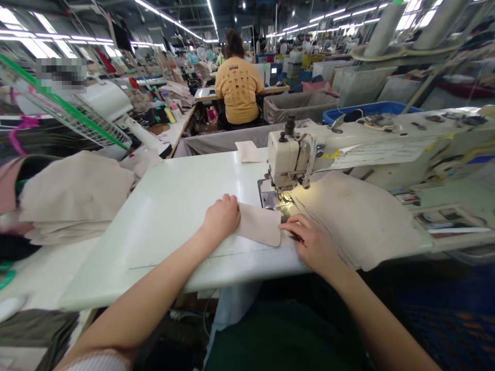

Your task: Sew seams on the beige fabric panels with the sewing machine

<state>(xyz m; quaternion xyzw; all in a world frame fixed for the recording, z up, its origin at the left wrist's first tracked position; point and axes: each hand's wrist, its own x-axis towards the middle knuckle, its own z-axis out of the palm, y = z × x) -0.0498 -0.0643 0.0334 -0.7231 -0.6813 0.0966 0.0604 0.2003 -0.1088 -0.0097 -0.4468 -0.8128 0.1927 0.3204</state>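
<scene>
A small beige fabric piece [260, 225] with rounded corners lies on the white sewing table [181, 206], just in front of the needle area. My left hand [222, 219] is closed at its left edge, fingers curled over the fabric. At the right edge, an index fingertip of my right hand [313, 242] touches the piece. The other right fingers are curled in, with a small dark thing partly showing beneath them; its kind is hidden. The sewing machine [288, 159] stands directly behind, its lamp lighting the presser foot. A large beige fabric panel [359, 221] lies right of the needle.
Another small beige piece [248, 152] lies at the table's back edge. Piled fabric [77, 190] and a white fan [104, 100] are on the left. A person in a yellow shirt [238, 90] sits ahead, near a grey cloth bin [297, 107]. Thread cones [386, 31] stand upper right.
</scene>
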